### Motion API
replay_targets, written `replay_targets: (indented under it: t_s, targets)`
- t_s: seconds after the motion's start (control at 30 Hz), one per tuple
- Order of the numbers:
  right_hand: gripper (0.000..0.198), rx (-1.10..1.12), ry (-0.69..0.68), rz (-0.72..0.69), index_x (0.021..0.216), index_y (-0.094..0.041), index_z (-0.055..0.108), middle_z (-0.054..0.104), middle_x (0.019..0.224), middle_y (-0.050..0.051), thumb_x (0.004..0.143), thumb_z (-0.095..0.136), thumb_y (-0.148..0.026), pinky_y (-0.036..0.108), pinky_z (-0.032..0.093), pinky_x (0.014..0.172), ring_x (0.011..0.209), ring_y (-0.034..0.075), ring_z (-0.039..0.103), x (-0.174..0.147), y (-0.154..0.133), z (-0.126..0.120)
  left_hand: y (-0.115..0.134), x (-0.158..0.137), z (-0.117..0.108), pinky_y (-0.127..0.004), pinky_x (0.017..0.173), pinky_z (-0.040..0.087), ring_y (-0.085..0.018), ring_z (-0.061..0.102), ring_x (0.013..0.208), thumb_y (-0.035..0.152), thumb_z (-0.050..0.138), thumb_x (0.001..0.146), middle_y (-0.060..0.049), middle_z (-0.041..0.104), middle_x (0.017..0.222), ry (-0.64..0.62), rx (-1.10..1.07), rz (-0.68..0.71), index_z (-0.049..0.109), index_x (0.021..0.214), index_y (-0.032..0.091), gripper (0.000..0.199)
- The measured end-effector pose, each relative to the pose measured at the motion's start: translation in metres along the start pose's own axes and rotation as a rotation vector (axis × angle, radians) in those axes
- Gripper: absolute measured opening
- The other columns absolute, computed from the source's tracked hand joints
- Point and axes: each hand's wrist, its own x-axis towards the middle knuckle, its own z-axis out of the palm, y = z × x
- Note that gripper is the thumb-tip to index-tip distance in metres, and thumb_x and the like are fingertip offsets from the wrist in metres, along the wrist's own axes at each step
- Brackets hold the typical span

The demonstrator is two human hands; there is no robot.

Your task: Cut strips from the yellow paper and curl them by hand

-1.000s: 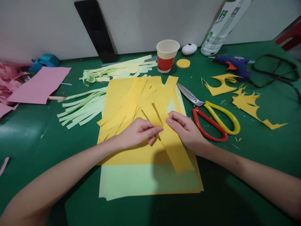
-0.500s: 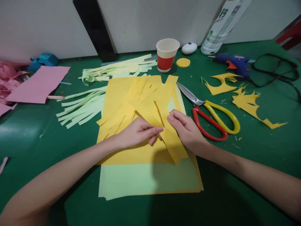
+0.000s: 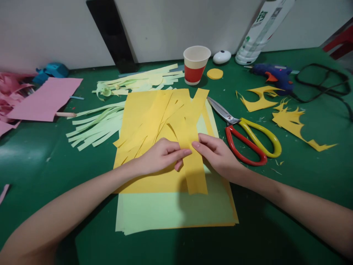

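Observation:
Between my hands is a yellow paper strip (image 3: 196,173), its lower end hanging over the stack and its upper part cut into narrower pieces. My left hand (image 3: 165,156) pinches it from the left, thumb on top. My right hand (image 3: 219,154) grips its right edge between thumb and fingers. Beneath them lies a yellow sheet (image 3: 143,184) with slits and loose narrow strips on it. Light green sheets (image 3: 165,211) form the stack under that. Scissors (image 3: 233,119) with one red and one yellow handle lie beside my right hand, blades against the stack.
Green paper fringes (image 3: 96,125) spread at the left of the stack. A red and white paper cup (image 3: 196,66) stands behind it, near yellow paper discs (image 3: 215,73). A blue glue gun (image 3: 273,75) with a black cord, yellow offcuts (image 3: 298,127) and pink paper (image 3: 49,99) lie around.
The yellow strip has swung from a slant to nearly upright, its lower end moving left. My right hand has shifted slightly left, closer to my left hand, which stays in place.

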Motion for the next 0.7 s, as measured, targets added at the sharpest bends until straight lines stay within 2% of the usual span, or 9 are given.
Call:
replay_targets:
  t_s: [0.2, 0.4, 0.57, 0.7]
  targets:
    - [0.032, 0.011, 0.063, 0.004, 0.059, -0.021, 0.028, 0.026, 0.053, -0.007, 0.086, 0.04, -0.033, 0.025, 0.023, 0.045, 0.048, 0.009, 0.026, -0.0004, 0.0028, 0.0018, 0.0031, 0.0009, 0.0002, -0.015, 0.042, 0.034, -0.003, 0.041, 0.037, 0.032, 0.043, 0.086, 0.0, 0.059, 0.048, 0.039, -0.002, 0.009, 0.056, 0.049, 0.012, 0.044]
    - [0.028, 0.02, 0.013, -0.004, 0.06, -0.021, 0.033, 0.029, 0.055, -0.006, 0.085, 0.04, -0.031, 0.025, 0.025, 0.047, 0.051, 0.01, 0.028, 0.0005, 0.0019, -0.0005, 0.0036, -0.0004, 0.0, -0.016, 0.044, 0.035, -0.004, 0.046, 0.041, 0.033, 0.042, 0.086, 0.002, 0.051, 0.043, 0.055, -0.059, 0.009, 0.049, 0.046, 0.013, 0.045]
    - [0.027, 0.013, 0.038, -0.015, 0.06, -0.021, 0.034, 0.028, 0.056, -0.005, 0.085, 0.04, -0.028, 0.025, 0.024, 0.048, 0.052, 0.01, 0.028, 0.0006, 0.0028, 0.0002, 0.0016, -0.0001, 0.0007, -0.018, 0.034, 0.022, -0.003, 0.028, 0.033, 0.03, 0.051, 0.081, 0.006, 0.037, 0.037, 0.038, -0.052, 0.025, 0.038, 0.044, 0.015, 0.041]
    - [0.026, 0.022, 0.063, -0.031, 0.061, -0.021, 0.034, 0.029, 0.056, -0.005, 0.086, 0.039, -0.028, 0.025, 0.024, 0.048, 0.052, 0.01, 0.028, -0.0003, 0.0042, 0.0019, 0.0038, 0.0005, 0.0007, -0.017, 0.038, 0.029, -0.003, 0.033, 0.034, 0.028, 0.048, 0.082, 0.006, 0.039, 0.037, 0.073, -0.066, 0.011, 0.038, 0.043, 0.015, 0.042]
